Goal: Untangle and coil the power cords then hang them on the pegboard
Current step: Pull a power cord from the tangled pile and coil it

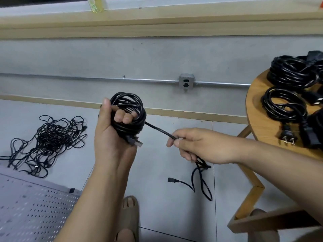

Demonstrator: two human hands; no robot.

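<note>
Midway: left hand point(111, 135) clasps a black power-cord coil point(130, 112), right hand point(188, 145) pinches its loose tail point(160, 131); finished black coils point(286, 103) sit on a table, thin tangled black heap point(50, 140) awaits.

The scene was evenly and softly lit, with only faint shadows cast. Straight lines were bowed by wide-angle distortion, and the pegboard point(33, 205) at the lower-left edge was blurred.

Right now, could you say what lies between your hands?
A stretch of cord, from the coil in the left hand to the right hand; head view.
</note>
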